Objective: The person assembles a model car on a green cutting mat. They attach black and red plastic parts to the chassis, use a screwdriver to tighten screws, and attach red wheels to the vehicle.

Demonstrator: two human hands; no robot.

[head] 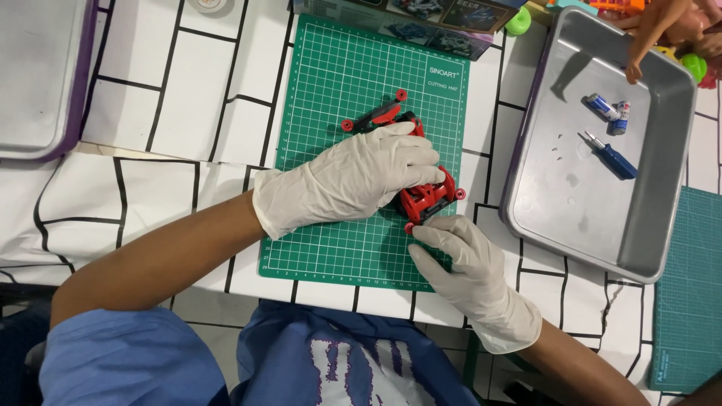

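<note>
A red and black toy car (425, 197) lies on a green cutting mat (331, 83) in the middle of the table. My left hand (353, 179), in a white glove, lies over the car's middle and grips it, hiding most of the body. Only the car's two ends stick out, with small red rollers at each. My right hand (466, 267), also gloved, rests on the mat just below the car's near end, fingertips touching the red bumper.
A metal tray (654, 225) at the right holds a blue screwdriver (613, 158) and two small batteries (611, 111). Another person's hand (662, 30) reaches over its far corner. A cardboard box (421, 19) lies beyond the mat. A second tray (37, 75) sits far left.
</note>
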